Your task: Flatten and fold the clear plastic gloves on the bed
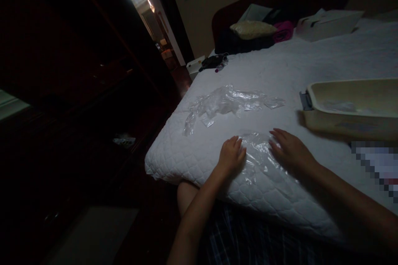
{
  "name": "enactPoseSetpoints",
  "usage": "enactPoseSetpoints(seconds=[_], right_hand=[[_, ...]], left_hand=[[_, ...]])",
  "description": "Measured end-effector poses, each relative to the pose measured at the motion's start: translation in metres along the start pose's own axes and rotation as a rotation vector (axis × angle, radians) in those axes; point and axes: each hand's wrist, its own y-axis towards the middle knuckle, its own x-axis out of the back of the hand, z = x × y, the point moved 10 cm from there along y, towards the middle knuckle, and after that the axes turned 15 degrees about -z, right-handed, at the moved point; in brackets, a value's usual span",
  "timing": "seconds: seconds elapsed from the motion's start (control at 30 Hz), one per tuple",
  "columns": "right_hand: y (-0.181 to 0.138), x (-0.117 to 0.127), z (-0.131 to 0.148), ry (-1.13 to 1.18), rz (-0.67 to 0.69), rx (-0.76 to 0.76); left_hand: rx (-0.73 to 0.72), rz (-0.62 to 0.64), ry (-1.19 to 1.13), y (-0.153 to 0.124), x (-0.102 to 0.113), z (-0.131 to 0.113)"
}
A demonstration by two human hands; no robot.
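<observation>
While a dark checked garment (230,232) is seen below the hands, at the near edge of the white quilted mattress cover (177,153), a crumpled clear plastic bag (259,153) is spread on that cover directly between the two hands. The left hand (232,153) is laid palm down at the bag's left edge, unclenched, its fingers lightly bent and held close together. The right hand (290,149) is held over the bag's right edge with its fingers extended and parted, slightly blurred; whether the film is pressed by its fingertips cannot be told. The bag is not wrapped in a fist by either hand.

Just beyond the hands, and mostly ahead of the left one, a loose heap of clear plastic bags (224,101) is strewn across the cover. To the right of the right hand, and a little farther off, a cream plastic bin (348,124) is set, fitted with a grey handle (306,101) on the end turned toward the hands; something pale is contained in it.

Farther ahead of the hands, a small bottle (222,65) is left beside a black item (213,61). Behind these, a pale yellow pillow (253,30), a magenta roll of fabric (283,31) and a white box (331,25) are lined up before the dark red headboard (236,10).
</observation>
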Motion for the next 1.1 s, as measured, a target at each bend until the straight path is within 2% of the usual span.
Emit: enactPoseSetpoints(seconds=[0.1,0.2,0.27,0.4,0.5,0.57,0.63,0.73,0.83,1.0,1.1], right_hand=[[-0.02,-0.022,0.013,-0.004,0.102,0.09],[-0.039,-0.038,0.005,-0.07,0.171,0.034],[-0.046,-0.037,0.003,-0.123,0.201,0.003],[-0.038,-0.018,0.013,-0.213,0.239,0.011],[-0.022,-0.001,0.019,-0.209,0.185,0.019],[-0.014,0.001,0.022,-0.154,0.12,0.04],[-0.013,-0.006,0.023,-0.069,0.09,0.062],[-0.022,-0.029,0.025,0.046,0.122,0.098],[-0.033,-0.045,0.025,0.053,0.147,0.129],[-0.039,-0.044,0.013,-0.052,0.103,0.068],[-0.04,-0.036,0.011,-0.036,0.115,0.037]], left_hand=[[-0.069,0.101,0.077,-0.012,-0.018,-0.009],[-0.076,0.113,0.093,-0.02,-0.027,-0.004],[-0.104,0.087,0.065,-0.023,-0.028,-0.003],[-0.153,0.021,0.009,-0.028,-0.024,-0.004],[-0.153,-0.043,-0.004,-0.028,-0.019,-0.003],[-0.144,-0.056,-0.017,-0.028,-0.019,-0.003],[-0.143,-0.039,-0.043,-0.028,-0.019,-0.004],[-0.155,-0.002,-0.059,-0.027,-0.019,-0.009],[-0.159,0.015,-0.035,-0.027,-0.019,-0.012],[-0.123,-0.007,0.01,-0.028,-0.022,-0.007],[-0.112,-0.031,0.001,-0.028,-0.021,-0.004]])
